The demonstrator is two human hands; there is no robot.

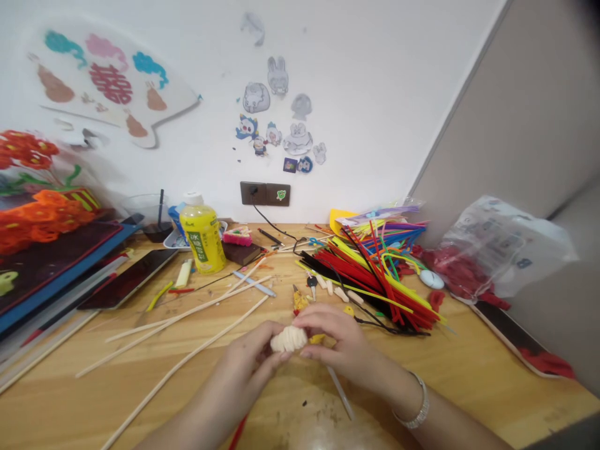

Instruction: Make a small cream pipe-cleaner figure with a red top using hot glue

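Observation:
Between both hands, over the wooden table (206, 381), is a small cream-coloured bundle (289, 339), ridged as if wound from a fuzzy strip such as pipe cleaner. My left hand (253, 356) grips its left side, thumb underneath and fingers behind. Thumb and fingers of my right hand (335, 340) close on its right end. A small yellow piece (317, 339) shows by the right fingers; I cannot tell whether it is held. Under my right hand lies a pale thin stick (340, 394). Long cream pipe cleaners (187, 369) lie to the left.
A heap of coloured pipe cleaners (365, 275) lies at the back right, near a plastic bag (501, 244). A yellow bottle (202, 237) stands back left, beside a dark tablet (129, 280). Short cream pieces (330, 287) lie beyond my hands. Orange flowers (44, 222) are far left.

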